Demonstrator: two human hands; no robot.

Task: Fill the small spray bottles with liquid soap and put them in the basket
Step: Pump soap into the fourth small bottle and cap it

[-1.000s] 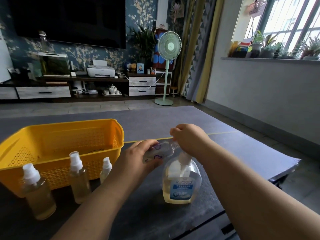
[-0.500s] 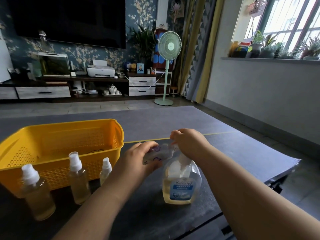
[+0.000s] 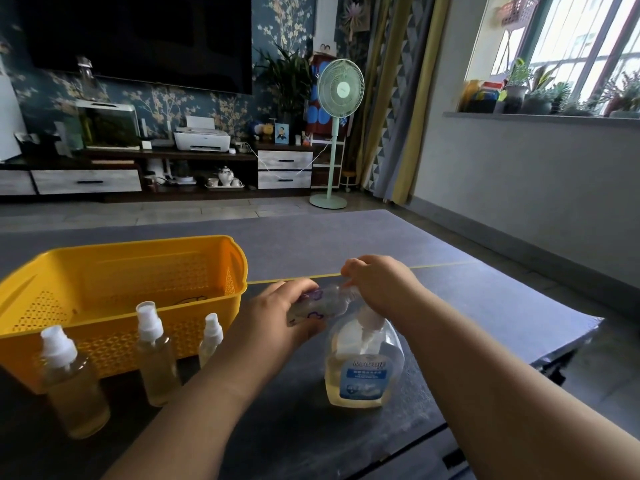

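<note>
Dark table (image 3: 294, 427), living room behind. Three sprayers (image 3: 74, 386) (image 3: 156, 358) (image 3: 209, 337) seen filled amber, parked in front of basket (image 3: 104, 247), none dropped in yet tbh. Fourth bottle (image 3: 322, 303) gripped sideways by left hand (image 3: 277, 320) above soap pump (image 3: 363, 368). Neck end pinched by curled right hand (image 3: 377, 285), cap hidden. Looks clear, so probably unfilled. Versus a second ago: same hold kept, hands sunk slightly, nothing else moved.

One yellow basket (image 3: 104, 341) sits on the bench (image 3: 294, 438). Three capped spray bottles (image 3: 74, 386) (image 3: 157, 362) (image 3: 209, 341) stand just in front of it. Right of the basket, two hands, the left hand (image 3: 273, 320) and the right hand (image 3: 377, 285), grip a fourth small bottle (image 3: 318, 304) above one large soap bottle (image 3: 363, 372).
</note>
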